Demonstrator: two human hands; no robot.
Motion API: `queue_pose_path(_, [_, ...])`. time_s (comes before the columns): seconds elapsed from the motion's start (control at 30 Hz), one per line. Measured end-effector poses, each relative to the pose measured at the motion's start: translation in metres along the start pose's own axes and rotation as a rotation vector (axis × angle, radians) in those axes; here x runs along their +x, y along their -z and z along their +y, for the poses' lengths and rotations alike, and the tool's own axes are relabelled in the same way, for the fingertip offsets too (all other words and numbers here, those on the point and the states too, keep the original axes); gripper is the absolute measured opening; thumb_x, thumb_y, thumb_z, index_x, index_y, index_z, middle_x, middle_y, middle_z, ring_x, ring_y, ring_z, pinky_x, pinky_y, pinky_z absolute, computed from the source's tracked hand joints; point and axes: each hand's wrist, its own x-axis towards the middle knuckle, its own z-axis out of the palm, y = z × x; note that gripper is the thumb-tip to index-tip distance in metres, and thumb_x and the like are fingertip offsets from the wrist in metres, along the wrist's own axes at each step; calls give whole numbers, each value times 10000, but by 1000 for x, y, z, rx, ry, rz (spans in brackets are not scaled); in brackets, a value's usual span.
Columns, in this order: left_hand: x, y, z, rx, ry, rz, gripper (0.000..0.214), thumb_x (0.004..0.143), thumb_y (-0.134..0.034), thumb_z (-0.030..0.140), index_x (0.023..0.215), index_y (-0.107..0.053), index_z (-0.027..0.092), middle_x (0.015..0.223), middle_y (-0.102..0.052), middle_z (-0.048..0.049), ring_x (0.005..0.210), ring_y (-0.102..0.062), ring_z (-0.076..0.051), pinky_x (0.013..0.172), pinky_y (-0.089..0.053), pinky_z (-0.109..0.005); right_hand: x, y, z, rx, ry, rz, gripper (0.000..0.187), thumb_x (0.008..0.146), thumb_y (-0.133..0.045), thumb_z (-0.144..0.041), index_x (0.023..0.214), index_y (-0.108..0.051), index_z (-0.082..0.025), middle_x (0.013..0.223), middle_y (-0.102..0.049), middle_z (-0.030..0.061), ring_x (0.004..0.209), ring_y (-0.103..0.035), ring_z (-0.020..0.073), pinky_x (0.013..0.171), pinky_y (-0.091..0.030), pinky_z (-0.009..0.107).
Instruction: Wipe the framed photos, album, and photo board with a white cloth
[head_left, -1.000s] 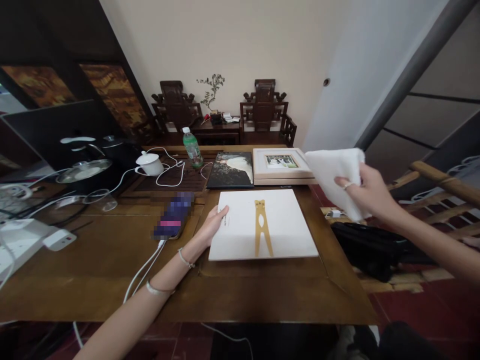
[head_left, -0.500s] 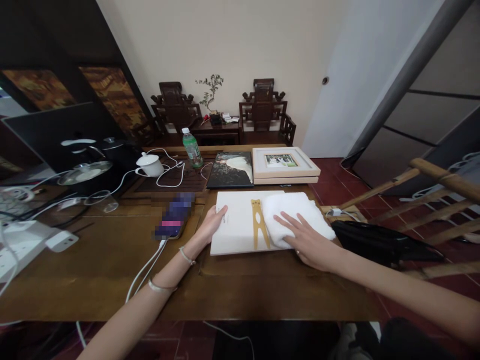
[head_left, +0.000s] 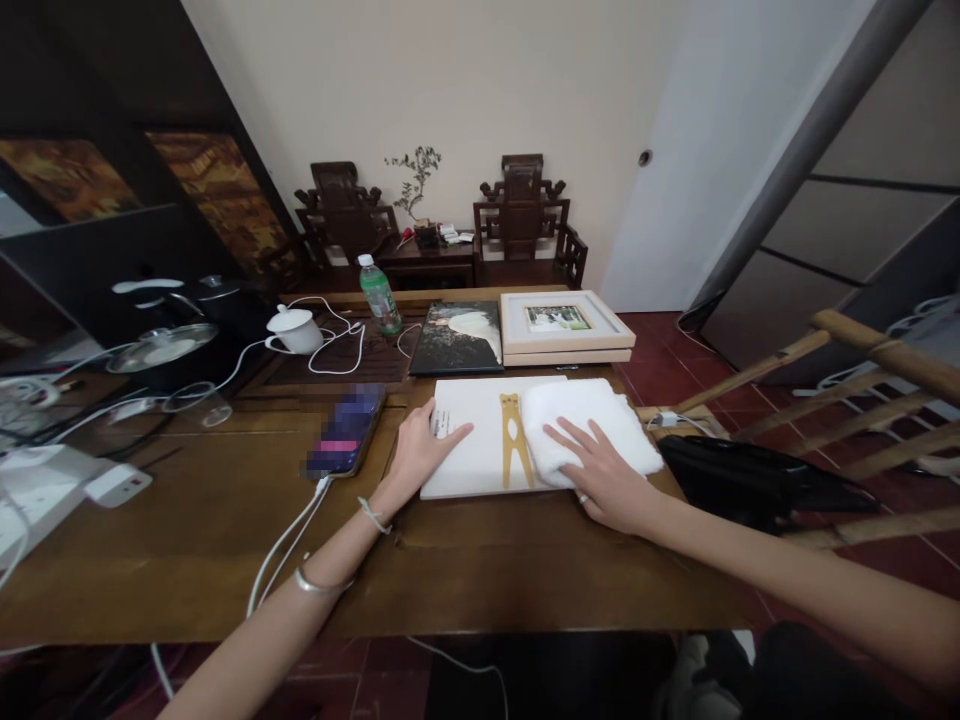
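Note:
A flat white board (head_left: 472, 455) with a tan long-legged bear figure (head_left: 509, 420) on its face lies on the brown table. My left hand (head_left: 422, 445) grips its left edge, thumb over the top near some small print; the other fingers are partly hidden at the side. A folded white towel (head_left: 544, 405) covers the board's right part. On top of this towel rests my right hand (head_left: 611, 485), fingers spread. A ring shows on that hand, and bracelets circle my left wrist.
Behind the board lie a dark picture panel (head_left: 442, 345) and stacked pale frames (head_left: 566, 355). To the left are a phone (head_left: 349, 430) on a white cable, a lidded cup (head_left: 296, 330), a bottle (head_left: 380, 300) and a power strip (head_left: 45, 485). A black bag (head_left: 720, 480) sits right.
My left hand's thumb has moved further in over the board, and the fingers have shifted along its left edge. The right hand stays on the towel; the camera view shifts slightly.

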Motion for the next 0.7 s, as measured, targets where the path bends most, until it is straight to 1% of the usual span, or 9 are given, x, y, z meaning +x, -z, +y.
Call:
queue_pose_path(0.2, [-1, 2, 3, 76, -3, 6, 555, 715, -625, 541, 1070, -574, 118, 962, -655, -141, 896, -609, -289, 774, -457, -367, 0, -4, 0, 10, -4, 24, 386, 584, -502, -22, 942, -606, -124, 1482, -242, 191, 1378, -82, 341, 1056, -124, 607])
queue_pose_path(0.3, [-1, 4, 1, 88, -36, -14, 530, 701, -635, 552, 1021, -592, 132, 939, -659, -128, 874, -612, -282, 779, -460, -370, 0, -6, 0, 0, -12, 28, 386, 584, -507, -23, 943, -601, -129, 1489, -228, 183, 1378, -75, 346, 1052, -121, 614])
queue_pose_path(0.4, [-3, 1, -2, 132, -96, -48, 488, 741, -587, 561, 962, -613, 127, 954, -654, -155, 919, -594, -308, 816, -452, -408, 2, -7, 0, -11, -16, 22, 392, 587, -510, -25, 955, -601, -128, 1487, -232, 184, 1376, -82, 353, 1047, -123, 621])
queue_pose_path(0.47, [-5, -4, -4, 157, -156, -44, 471, 797, -530, 534, 1001, -613, 118, 1088, -617, -193, 1059, -535, -341, 887, -422, -449, 2, -6, -1, -16, -14, 9, 390, 594, -512, -30, 960, -603, -126, 1483, -239, 188, 1373, -89, 358, 1044, -129, 623])
queue_pose_path(0.53, [-8, -11, -6, 139, -237, -32, 471, 848, -478, 479, 1140, -568, 120, 1305, -494, -196, 1255, -385, -347, 1000, -341, -477, 2, -4, -2, -17, -10, -3, 384, 610, -509, -35, 970, -605, -126, 1482, -243, 189, 1373, -97, 356, 1042, -136, 625])
queue_pose_path(0.57, [-9, -14, -7, 112, -287, -59, 475, 869, -453, 453, 1209, -530, 131, 1383, -425, -175, 1325, -298, -330, 1047, -290, -477, 2, -2, -2, -14, -6, -10, 387, 617, -507, -35, 980, -606, -127, 1481, -245, 189, 1373, -101, 354, 1041, -138, 626])
queue_pose_path(0.6, [-10, -16, -7, 90, -334, -116, 492, 882, -435, 444, 1271, -483, 147, 1437, -365, -153, 1364, -233, -314, 1077, -245, -479, 2, 0, -1, -8, -2, -17, 394, 625, -504, -35, 994, -606, -127, 1479, -251, 189, 1372, -106, 352, 1040, -141, 627])
queue_pose_path(0.7, [-10, -20, -7, 74, -371, -262, 545, 903, -392, 451, 1375, -367, 179, 1491, -282, -122, 1395, -157, -297, 1103, -155, -520, 3, 6, 3, 26, 19, -47, 424, 632, -505, -29, 1034, -602, -123, 1468, -271, 196, 1370, -119, 354, 1038, -144, 634])
